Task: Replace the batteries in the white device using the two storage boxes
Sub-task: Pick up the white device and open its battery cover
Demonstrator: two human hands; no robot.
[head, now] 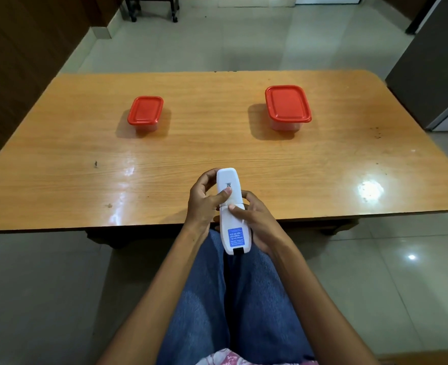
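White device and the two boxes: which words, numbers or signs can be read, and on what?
Blue label on the white device: white print, upside down, too blurred to read.
Small black code mark near its far end: too small to read.
Small box, large box: no text visible.

Glossy wooden table [217,143] standing on a pale tiled floor [204,43]. Dark wood panelling [20,48] at left, grey cabinet [433,75] at right, black wheeled frame [151,9] beyond. Light glare [370,191] marks the tabletop.
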